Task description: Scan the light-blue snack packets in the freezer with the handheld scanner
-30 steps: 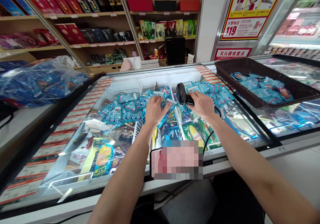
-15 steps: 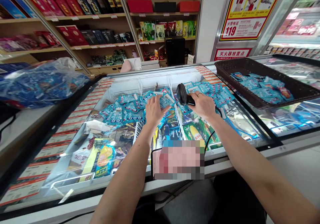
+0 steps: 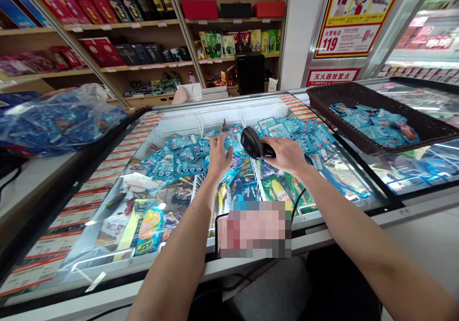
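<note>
My right hand (image 3: 285,154) is wrapped round the handle of a black barcode scanner (image 3: 252,144), whose head points left over the freezer. My left hand (image 3: 218,157) lies over small blue snack packets, thumb and fingers apart. Just to its right, a blue packet with a barcode label (image 3: 234,140) lies near the scanner head; whether my fingertips touch it I cannot tell. More blue packets (image 3: 167,163) are spread to the left of my left hand. Another group of the same packets (image 3: 283,127) lies behind my right hand.
Beneath is a glass-topped chest freezer holding ice-cream packs (image 3: 148,225). A phone (image 3: 224,235), partly blurred out, stands at its front edge. The scanner's cord (image 3: 297,201) hangs down. A brown basket (image 3: 321,115) holds blue packets at right; a plastic bag of blue packs (image 3: 60,120) sits left.
The scanner in my right hand has moved left and slightly down, closer to my left hand. My left hand has shifted a little left, its thumb drawing back from the labelled packet.
</note>
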`<state>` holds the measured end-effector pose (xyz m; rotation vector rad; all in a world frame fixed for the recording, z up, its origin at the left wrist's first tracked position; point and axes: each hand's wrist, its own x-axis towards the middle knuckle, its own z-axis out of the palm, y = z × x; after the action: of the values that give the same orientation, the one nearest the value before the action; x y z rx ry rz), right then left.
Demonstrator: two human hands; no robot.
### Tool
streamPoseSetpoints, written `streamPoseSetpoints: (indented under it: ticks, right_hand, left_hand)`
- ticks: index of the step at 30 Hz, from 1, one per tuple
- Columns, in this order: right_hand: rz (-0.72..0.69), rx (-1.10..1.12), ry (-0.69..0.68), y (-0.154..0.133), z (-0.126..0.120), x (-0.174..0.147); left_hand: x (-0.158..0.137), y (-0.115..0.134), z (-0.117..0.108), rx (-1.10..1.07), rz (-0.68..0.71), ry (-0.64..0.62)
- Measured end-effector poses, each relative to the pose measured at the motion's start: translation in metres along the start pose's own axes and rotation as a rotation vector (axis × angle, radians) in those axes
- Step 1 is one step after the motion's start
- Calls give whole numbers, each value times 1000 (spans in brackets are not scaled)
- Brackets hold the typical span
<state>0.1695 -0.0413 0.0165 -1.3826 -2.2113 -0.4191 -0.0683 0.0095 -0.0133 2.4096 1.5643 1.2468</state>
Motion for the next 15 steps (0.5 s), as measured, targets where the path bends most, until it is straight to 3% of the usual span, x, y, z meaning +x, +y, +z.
streamPoseSetpoints:
  ticks: [15]
  right_hand:
    - [-55,12,-63,0,3,0]
  left_hand:
    - [0,-1,0,-13,-10,5]
